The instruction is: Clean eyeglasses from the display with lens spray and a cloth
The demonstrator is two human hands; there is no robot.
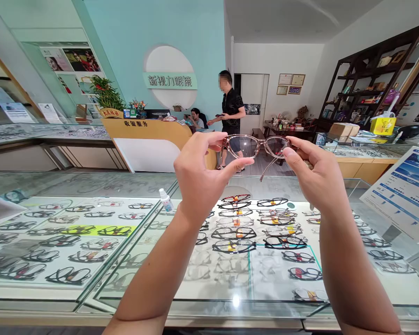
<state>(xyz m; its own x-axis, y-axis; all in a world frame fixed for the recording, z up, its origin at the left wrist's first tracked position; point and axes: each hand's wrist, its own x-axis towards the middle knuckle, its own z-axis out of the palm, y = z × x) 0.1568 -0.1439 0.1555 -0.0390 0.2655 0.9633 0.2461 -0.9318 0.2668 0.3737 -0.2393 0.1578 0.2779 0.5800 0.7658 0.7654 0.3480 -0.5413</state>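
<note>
A pair of eyeglasses point(261, 143) with a thin brownish, partly clear frame is held up in front of me, above the glass display case point(195, 304). My left hand point(207, 163) grips its left end, thumb below the lens and fingers at the top corner. At the opposite end, my right hand point(310, 167) pinches the frame between thumb and fingers. One temple arm hangs down at a slant between the hands. Under the glass, rows of eyeglasses point(233, 232) lie on white trays.
A small white spray bottle point(166, 201) stands on the glass left of my forearm. A printed sign point(405, 190) leans at the right. Beyond are a wooden service counter point(146, 144), a standing person in black point(232, 109) and a seated person point(196, 120). A yellow bag point(383, 124) sits on the right-hand case.
</note>
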